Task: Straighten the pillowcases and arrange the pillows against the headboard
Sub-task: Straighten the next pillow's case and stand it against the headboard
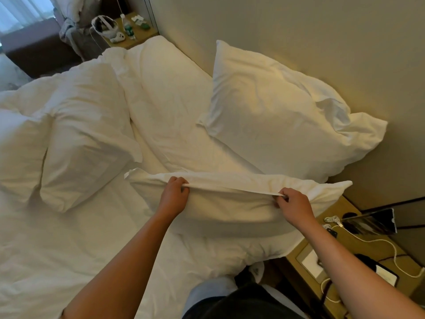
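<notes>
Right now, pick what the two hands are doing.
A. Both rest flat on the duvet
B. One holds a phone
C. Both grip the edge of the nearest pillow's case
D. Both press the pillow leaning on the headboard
C: the left hand and right hand each pinch the taut pillowcase edge of the nearest pillow.

Pillow (230, 203) was matt white cloth, creased; sheet (69, 249) the same soft weave; nightstand (358, 245) was smooth, pale wood; tablet (370, 222) showed glossy glass.
</notes>
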{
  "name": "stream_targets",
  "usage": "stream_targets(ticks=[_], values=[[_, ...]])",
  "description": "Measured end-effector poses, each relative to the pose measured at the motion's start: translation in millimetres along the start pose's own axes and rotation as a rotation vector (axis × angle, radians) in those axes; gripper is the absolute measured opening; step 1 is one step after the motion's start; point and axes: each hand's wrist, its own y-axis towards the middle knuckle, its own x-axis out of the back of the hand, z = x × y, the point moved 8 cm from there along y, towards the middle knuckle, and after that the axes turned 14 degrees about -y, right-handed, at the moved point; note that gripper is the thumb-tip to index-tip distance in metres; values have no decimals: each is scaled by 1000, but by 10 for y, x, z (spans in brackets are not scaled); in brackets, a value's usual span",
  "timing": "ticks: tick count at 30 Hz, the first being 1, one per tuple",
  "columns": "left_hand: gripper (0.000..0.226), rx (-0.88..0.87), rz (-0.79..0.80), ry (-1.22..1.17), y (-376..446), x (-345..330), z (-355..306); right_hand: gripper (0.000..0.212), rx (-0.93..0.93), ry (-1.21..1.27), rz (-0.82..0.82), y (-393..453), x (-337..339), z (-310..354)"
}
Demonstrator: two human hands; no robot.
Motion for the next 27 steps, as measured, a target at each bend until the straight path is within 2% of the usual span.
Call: stream_targets(ticks=[13, 24, 27], values=[[23, -157, 7, -33, 367, 363, -474, 28, -50, 54, -259, -167, 565, 317], [22, -492, -24, -12, 941, 579, -1973, 29, -125, 145, -527, -279, 1362, 262], [23, -511, -17, 38, 1093, 484, -2180, 30, -170, 162, -538, -282, 1456, 184]])
